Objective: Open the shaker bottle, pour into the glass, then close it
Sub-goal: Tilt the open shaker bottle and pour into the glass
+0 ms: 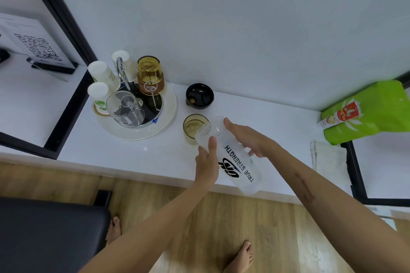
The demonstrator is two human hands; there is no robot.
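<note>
Over the bench [137,150]: we hold the shaker bottle [235,159] tipped, its open mouth at the rim of the glass [192,126].
Left hand [207,163]: closed on the bottle's near side, thumb lying up along the neck.
Right hand [248,137]: fingers spread fairly wide, cupping the far side of the bottle; we see them touching it.
Bottle: translucent, uncapped, slanting from the bench edge up toward the glass.
Lid [199,96]: black, lying upturned on the bench behind the glass, apart from both hands.
Bench: white, carrying a round tray [155,128] of cups to the left and a green bag [366,111] to the right.
Room: white wall behind, wooden floor [221,217] below.
</note>
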